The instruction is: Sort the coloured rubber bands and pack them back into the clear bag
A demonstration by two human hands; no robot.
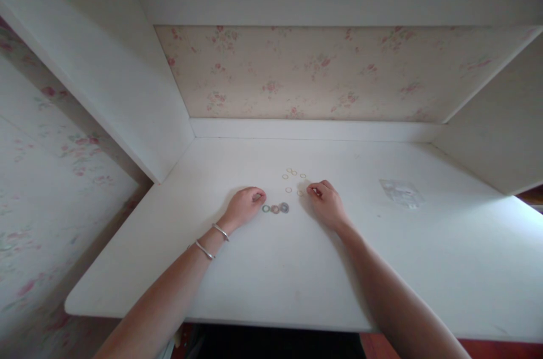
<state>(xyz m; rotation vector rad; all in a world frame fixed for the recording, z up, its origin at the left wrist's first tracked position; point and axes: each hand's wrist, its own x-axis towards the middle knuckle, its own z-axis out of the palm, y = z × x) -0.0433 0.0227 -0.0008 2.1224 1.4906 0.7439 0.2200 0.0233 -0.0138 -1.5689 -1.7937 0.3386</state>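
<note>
White desk (271, 268), and the left hand (245, 206) rests curled, seemingly empty, beside three coloured rings (275, 208); right hand (326, 200) pinches fingertips together near pale rings (292, 178) just beyond — whether it holds one, cannot tell; best slide rings gently

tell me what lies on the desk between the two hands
In the head view, a short row of three small rings lies between the left hand and right hand.

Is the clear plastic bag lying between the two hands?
No, the clear plastic bag lies beyond the right hand, not between it and the left hand.
</note>
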